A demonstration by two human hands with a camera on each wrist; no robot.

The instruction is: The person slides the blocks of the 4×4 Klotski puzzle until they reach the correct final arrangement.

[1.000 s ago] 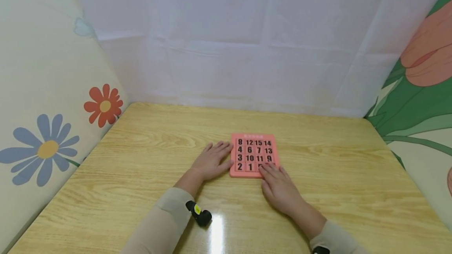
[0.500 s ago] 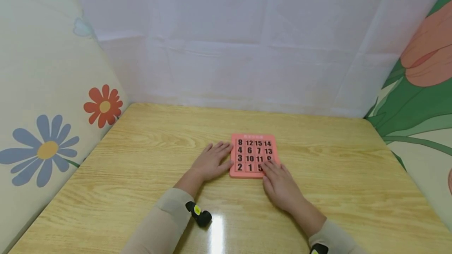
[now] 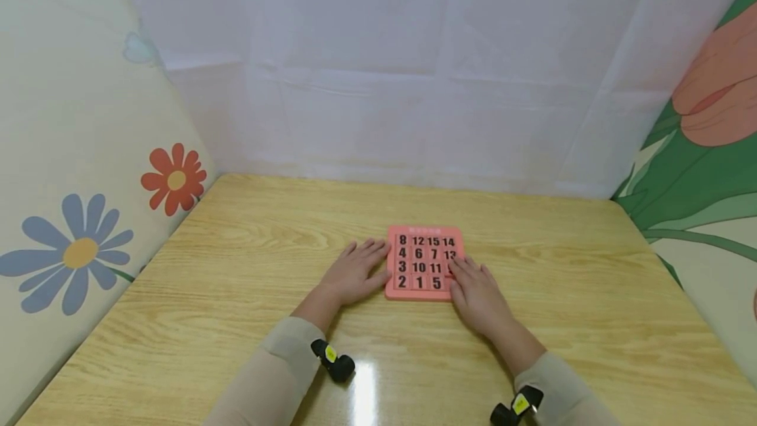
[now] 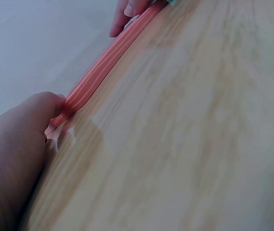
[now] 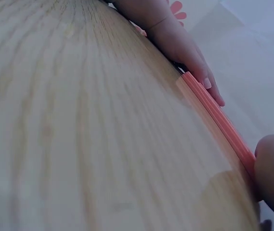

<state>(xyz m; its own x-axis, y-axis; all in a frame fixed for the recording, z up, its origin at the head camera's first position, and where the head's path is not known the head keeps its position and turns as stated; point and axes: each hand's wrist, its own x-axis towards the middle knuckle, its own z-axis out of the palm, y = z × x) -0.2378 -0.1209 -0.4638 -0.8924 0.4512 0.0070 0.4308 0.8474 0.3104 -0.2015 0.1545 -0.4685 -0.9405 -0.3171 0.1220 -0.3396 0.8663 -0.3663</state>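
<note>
A pink number slide puzzle lies flat on the wooden table, black numerals on its square tiles. My left hand rests along its left edge, fingers extended and the thumb touching the frame's side. On the right, my right hand lays its fingertips over the tile at the right end of the third row, hiding its numeral. The lower right corner of the puzzle is partly covered by that hand. In the left wrist view the puzzle's ridged side shows edge-on; its top is hidden there and in the right wrist view.
The wood-grain table stretches around the puzzle on all sides. A white cloth hangs behind it, with flower-printed panels at left and right. Both sleeves carry a small black wrist camera.
My right hand has shifted up and to the right, from the bottom row to the third row's right end. The 5 tile is now uncovered. My left hand stays put.
</note>
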